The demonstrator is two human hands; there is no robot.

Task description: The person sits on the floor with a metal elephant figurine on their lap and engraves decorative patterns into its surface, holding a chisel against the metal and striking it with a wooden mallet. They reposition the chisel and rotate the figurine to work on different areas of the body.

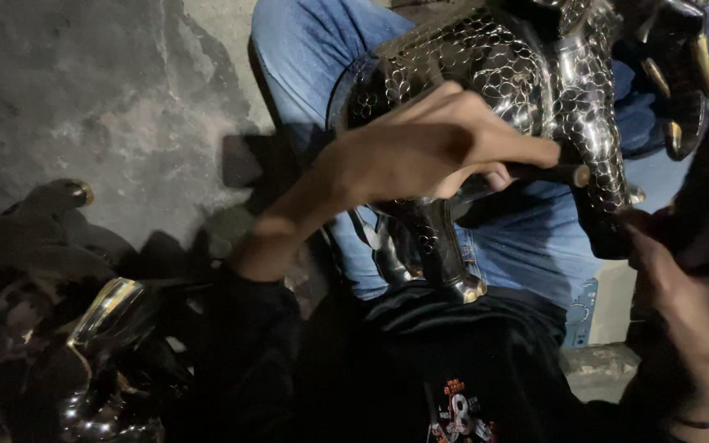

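The metal animal figure (535, 90), covered in ring-pattern relief, rests on the person's lap over blue jeans (313, 57); its upper part is cut off at the far edge. Its legs point near. The left hand (428, 148) grips a dark-handled tool (547, 173), axis left-right, tip hidden. The right hand (683, 312) is blurred; its fingers' state cannot be determined.

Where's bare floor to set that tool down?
Bare concrete floor lies upper left, bordered by the blue-jeaned leg and the dark figurines at lower left. The lap is crowded: metal animal figure, left hand with tool, right hand.
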